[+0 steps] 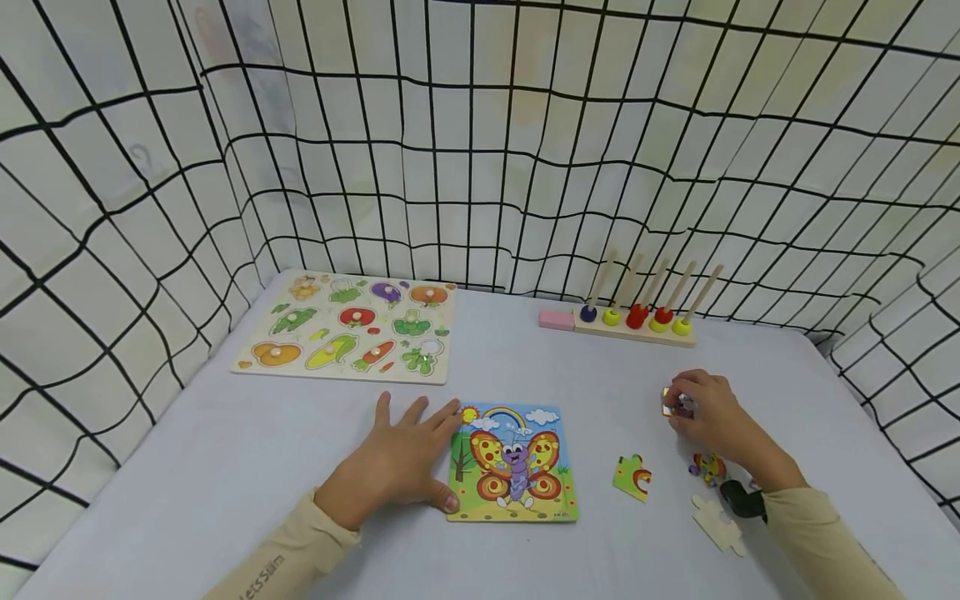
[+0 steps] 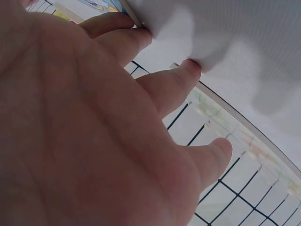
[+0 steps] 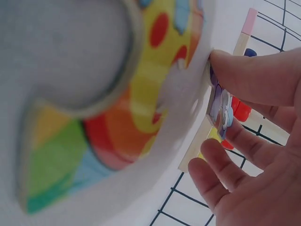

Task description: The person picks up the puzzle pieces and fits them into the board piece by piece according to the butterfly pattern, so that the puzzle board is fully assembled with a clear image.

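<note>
Head view: the left hand, fingers spread and gripping nothing, is resting at the left edge of the butterfly jigsaw board on the bench. Well to the right, the right hand is pinching a purple jigsaw piece between thumb and fingers (whether it is clearing the surface, one cannot tell). Picking up is seemingly occurring; the next move is probably calling for orienting the piece.

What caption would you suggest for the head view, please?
Left hand touching a butterfly board, right hand pinching a puzzle piece.
</note>
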Demonstrator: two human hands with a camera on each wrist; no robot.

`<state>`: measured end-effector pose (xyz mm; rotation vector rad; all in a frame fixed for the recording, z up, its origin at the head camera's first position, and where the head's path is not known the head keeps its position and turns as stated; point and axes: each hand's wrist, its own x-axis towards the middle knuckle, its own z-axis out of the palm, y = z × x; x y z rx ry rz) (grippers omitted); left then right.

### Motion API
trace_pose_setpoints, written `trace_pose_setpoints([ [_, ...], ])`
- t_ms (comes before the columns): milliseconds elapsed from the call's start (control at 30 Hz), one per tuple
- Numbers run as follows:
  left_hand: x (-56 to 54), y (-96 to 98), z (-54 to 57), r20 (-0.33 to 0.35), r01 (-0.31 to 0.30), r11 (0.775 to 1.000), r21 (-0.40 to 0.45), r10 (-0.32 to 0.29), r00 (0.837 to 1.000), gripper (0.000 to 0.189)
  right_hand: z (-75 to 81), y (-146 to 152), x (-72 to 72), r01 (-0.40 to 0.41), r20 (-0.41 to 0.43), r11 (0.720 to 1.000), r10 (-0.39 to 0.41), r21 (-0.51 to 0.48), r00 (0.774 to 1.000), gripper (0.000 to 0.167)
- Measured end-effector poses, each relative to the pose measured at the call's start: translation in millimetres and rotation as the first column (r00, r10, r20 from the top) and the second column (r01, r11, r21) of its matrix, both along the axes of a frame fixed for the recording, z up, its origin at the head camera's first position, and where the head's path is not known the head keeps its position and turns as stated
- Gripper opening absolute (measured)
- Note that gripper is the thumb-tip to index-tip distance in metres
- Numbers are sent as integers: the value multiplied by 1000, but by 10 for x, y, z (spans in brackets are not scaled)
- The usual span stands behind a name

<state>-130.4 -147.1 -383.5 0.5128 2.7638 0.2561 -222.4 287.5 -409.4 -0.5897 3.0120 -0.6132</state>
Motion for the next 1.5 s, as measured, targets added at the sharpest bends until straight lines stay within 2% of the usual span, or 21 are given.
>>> trace_pose_setpoints([
  [167, 2, -3, -4, 1, -2, 1000, 1, 2, 1000, 108, -7, -4, 20, 5, 3, 1000, -5, 1, 1000, 20],
  [400, 5, -2, 3, 5, -3, 1000, 3, 3, 1000, 109, 18, -22, 61, 15, -20, 999, -14, 34, 1000, 49],
  [767, -5, -4, 7, 7, -1, 1000, 0, 1, 1000, 109, 24, -56, 89, 49, -61, 996, -44, 81, 997, 64],
  [900, -4, 0, 9, 5, -3, 1000, -3, 3, 1000, 109, 31, -80, 85, 90, -44, 993, -87, 81, 995, 71],
  [1000, -4, 3, 18, 6, -4, 1000, -1, 4, 1000, 110, 35, -88, 97, 124, -44, 990, -121, 61, 992, 68],
  [1100, -2, 4, 13, 5, -6, 1000, 0, 6, 1000, 109, 34, -83, 111, 142, -74, 990, -140, 26, 987, 57],
  [1333, 6, 7, 6, 4, -5, 1000, -1, 5, 1000, 108, 66, -81, 129, 166, -131, 985, -170, -47, 977, 35],
  [1500, 2, 6, 0, 4, -8, 1000, -7, 8, 1000, 109, 102, -93, 144, 176, -152, 978, -192, -112, 970, 27],
])
